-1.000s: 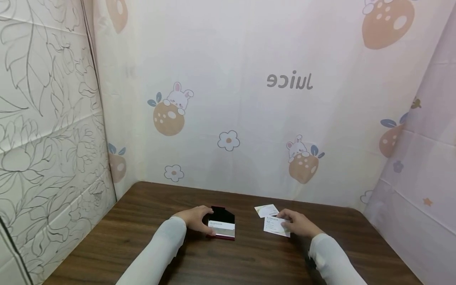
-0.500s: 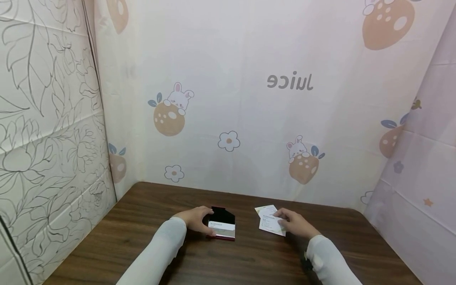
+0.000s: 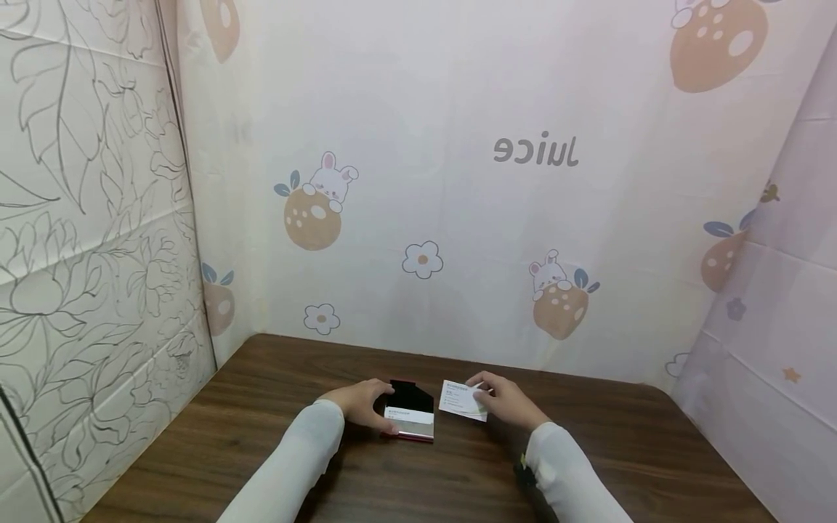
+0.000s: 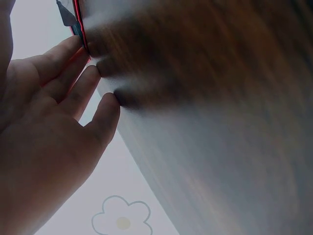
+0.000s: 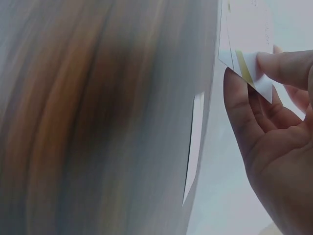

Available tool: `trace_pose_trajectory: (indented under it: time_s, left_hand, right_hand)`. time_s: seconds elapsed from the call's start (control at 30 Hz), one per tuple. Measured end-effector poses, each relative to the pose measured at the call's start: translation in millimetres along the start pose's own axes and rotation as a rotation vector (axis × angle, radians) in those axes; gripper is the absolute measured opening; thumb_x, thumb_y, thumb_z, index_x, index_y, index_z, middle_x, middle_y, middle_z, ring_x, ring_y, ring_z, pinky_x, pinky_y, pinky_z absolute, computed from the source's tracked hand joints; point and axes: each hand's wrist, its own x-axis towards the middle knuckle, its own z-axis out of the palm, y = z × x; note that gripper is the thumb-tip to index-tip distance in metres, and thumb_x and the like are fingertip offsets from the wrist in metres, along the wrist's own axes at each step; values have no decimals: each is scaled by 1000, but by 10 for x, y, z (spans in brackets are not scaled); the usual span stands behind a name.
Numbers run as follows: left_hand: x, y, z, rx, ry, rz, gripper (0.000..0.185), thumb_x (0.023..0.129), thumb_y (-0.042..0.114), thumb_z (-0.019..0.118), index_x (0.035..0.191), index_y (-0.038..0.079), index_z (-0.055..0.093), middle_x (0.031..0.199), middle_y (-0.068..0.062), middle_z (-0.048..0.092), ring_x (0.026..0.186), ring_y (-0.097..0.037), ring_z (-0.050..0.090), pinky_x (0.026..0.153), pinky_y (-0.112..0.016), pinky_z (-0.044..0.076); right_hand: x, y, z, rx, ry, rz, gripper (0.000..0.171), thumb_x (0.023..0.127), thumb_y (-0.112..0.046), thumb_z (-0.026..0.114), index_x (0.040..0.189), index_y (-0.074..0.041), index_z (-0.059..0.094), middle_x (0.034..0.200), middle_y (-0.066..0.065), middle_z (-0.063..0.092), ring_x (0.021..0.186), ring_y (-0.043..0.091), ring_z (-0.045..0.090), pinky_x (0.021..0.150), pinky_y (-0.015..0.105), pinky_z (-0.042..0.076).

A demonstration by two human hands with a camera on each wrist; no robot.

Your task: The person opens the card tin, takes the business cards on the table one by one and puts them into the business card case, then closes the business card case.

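Observation:
My left hand (image 3: 358,404) holds a card case (image 3: 413,397) at its left side in the head view, thumb at the near corner and fingers at the far one. The case lies with its dark lid raised back, and white cards (image 3: 405,416) show inside. In the left wrist view the case's red edge (image 4: 79,24) meets the fingertips. Just right of the case, my right hand (image 3: 513,407) pinches a white business card (image 3: 461,399) between thumb and fingers, lifted off the table. The right wrist view shows the card's gold stripe (image 5: 243,66) under the thumb.
Both hands work over a dark wooden table (image 3: 261,436). Another white card (image 5: 194,147) lies on it in the right wrist view; my right hand seems to hide it in the head view. A printed curtain (image 3: 458,218) hangs behind the table's far edge.
My right hand has picked up the business card and carried it left, away from the other card and close to the case. My left hand and the case have stayed in place.

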Motion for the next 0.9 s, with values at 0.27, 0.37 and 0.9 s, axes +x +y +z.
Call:
trace_pose_trajectory:
  time_s: [0.27,0.37,0.9]
  left_hand:
    - [16,17,0,13,2,-19,84,79,55,79,143,9,53,147,-9,48,136,-27,44,109,-46,38]
    - [25,21,-5,12,-1,-25,84,78,55,79,143,8,53,146,-10,48,135,-27,44,109,-47,37]
    - [54,13,-4,-7,1,-36,88,77,54,82,142,2,51,142,-10,51,131,-25,48,108,-44,39]
  right_hand:
    - [210,-279,266,38,-64,-65,21,96,-6,62,113,-14,69,107,1,67,89,17,56,81,39,48]
    - [278,-377,368,45,-72,-83,19,96,-7,62,112,-15,70,106,0,67,88,16,55,80,38,47]
    - [398,-585,673,50,-96,-60,12,95,-10,67,105,-15,69,95,-4,64,84,14,55,76,35,48]
